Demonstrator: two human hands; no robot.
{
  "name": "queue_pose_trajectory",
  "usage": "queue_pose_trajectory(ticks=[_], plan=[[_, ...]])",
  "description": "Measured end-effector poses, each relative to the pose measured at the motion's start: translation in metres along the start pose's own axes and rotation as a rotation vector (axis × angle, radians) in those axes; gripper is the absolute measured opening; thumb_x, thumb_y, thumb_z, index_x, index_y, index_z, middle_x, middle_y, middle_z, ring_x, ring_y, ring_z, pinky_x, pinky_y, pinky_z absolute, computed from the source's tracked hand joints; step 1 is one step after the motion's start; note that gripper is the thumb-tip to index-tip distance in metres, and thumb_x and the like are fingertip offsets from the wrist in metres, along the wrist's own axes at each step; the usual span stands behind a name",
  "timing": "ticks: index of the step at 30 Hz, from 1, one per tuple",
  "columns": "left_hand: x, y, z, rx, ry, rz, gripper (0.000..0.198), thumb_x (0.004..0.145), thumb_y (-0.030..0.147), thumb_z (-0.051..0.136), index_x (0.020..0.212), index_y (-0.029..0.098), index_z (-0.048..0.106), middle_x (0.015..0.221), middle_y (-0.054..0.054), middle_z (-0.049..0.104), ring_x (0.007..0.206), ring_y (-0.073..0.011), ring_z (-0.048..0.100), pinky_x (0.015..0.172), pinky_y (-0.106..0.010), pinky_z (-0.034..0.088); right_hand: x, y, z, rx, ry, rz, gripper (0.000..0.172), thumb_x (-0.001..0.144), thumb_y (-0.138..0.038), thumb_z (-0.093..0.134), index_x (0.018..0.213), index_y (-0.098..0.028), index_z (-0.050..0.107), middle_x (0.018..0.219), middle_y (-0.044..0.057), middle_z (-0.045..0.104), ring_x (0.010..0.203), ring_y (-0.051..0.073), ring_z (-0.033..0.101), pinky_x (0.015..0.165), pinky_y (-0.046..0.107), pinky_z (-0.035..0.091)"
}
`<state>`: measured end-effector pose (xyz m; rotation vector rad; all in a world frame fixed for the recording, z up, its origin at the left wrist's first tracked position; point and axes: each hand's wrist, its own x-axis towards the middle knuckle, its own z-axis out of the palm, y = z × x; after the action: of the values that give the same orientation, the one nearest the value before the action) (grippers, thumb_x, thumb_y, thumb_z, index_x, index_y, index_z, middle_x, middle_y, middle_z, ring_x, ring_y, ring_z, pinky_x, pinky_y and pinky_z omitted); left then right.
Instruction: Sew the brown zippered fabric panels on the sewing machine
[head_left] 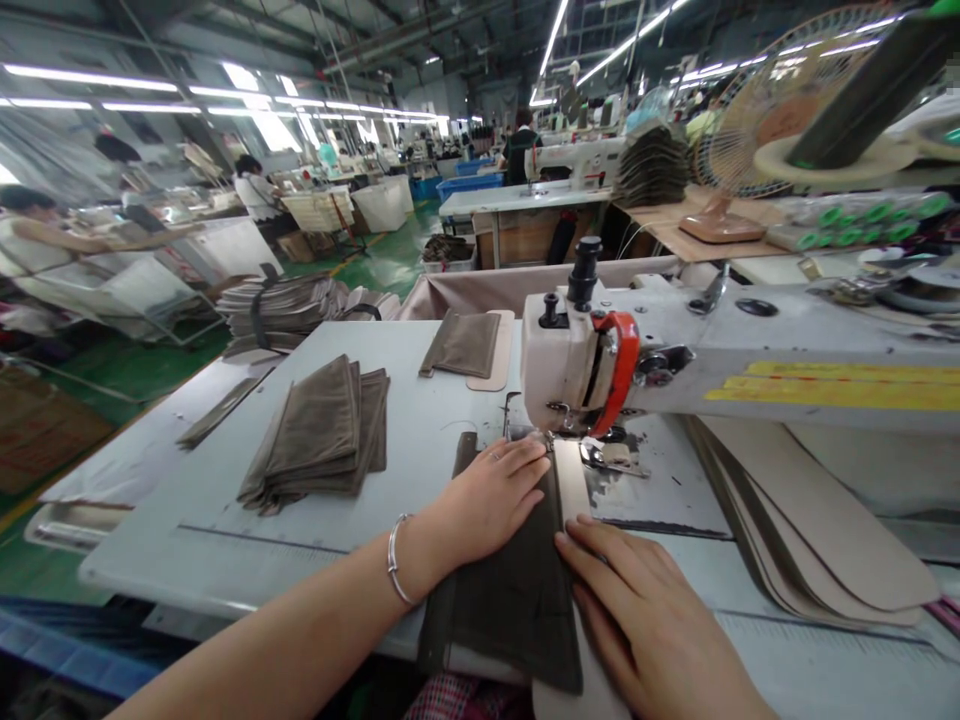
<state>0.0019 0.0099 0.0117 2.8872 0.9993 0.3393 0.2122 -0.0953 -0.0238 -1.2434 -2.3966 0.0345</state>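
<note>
My left hand [491, 497] lies flat with fingers stretched on a dark olive fabric piece [510, 600] that runs under the presser foot [609, 455] of a white sewing machine [585, 355]. A beige strip [574, 485] lies along the fabric's right edge. My right hand [645, 610] rests flat on the near right of the fabric, fingers pointing toward the strip. A silver bracelet circles my left wrist.
A stack of olive fabric pieces [322, 435] sits on the table to the left, another piece [463, 345] farther back. Beige curved pieces [817, 520] lie at right. A fan [757, 130] and other workers at benches stand behind.
</note>
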Motion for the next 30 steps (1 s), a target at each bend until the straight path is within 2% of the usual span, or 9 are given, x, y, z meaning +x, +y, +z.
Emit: queue_pose_trajectory(ticks=[7,16,22,27,30], plan=[[0.002,0.000,0.000,0.061,0.022,0.068,0.032,0.098,0.024,0.044,0.128,0.012,0.050,0.137,-0.011,0.052,0.135,-0.0208,0.041,0.116,-0.038,0.032,0.001,-0.002,-0.003,0.002,0.012,-0.010,0.043,0.091,-0.016,0.047,0.134,-0.018,0.048,0.134,0.010,0.052,0.122,0.024,0.049,0.096,0.043,0.048],[0.005,-0.002,0.004,0.125,0.060,0.118,0.027,0.099,0.022,0.042,0.119,0.010,0.056,0.130,-0.012,0.056,0.134,-0.0235,0.041,0.115,-0.038,0.033,0.004,-0.002,-0.002,-0.046,0.023,0.008,0.044,0.090,-0.016,0.047,0.135,-0.017,0.049,0.137,0.011,0.051,0.125,0.026,0.047,0.095,0.042,0.047],[0.003,0.002,0.002,0.073,0.063,0.086,0.026,0.098,0.021,0.043,0.119,0.011,0.055,0.132,-0.011,0.055,0.133,-0.0214,0.042,0.116,-0.037,0.033,0.003,-0.003,-0.002,-0.012,0.025,0.000,0.041,0.091,-0.019,0.048,0.131,-0.019,0.052,0.133,0.010,0.054,0.119,0.025,0.052,0.094,0.042,0.049],[0.006,-0.003,0.004,0.058,0.055,0.079,0.027,0.099,0.020,0.042,0.120,0.011,0.054,0.131,-0.012,0.055,0.135,-0.0221,0.040,0.116,-0.039,0.033,0.005,0.002,-0.006,0.090,-0.004,0.093,0.043,0.092,-0.015,0.044,0.134,-0.023,0.050,0.137,0.008,0.051,0.124,0.024,0.048,0.097,0.044,0.047],[0.008,-0.007,0.008,0.047,0.058,0.063,0.027,0.099,0.021,0.041,0.121,0.012,0.054,0.132,-0.012,0.055,0.135,-0.0215,0.040,0.115,-0.039,0.034,0.009,0.005,-0.019,0.274,-0.017,0.174,0.033,0.094,-0.019,0.045,0.123,-0.029,0.057,0.130,0.004,0.055,0.118,0.021,0.052,0.097,0.040,0.047]])
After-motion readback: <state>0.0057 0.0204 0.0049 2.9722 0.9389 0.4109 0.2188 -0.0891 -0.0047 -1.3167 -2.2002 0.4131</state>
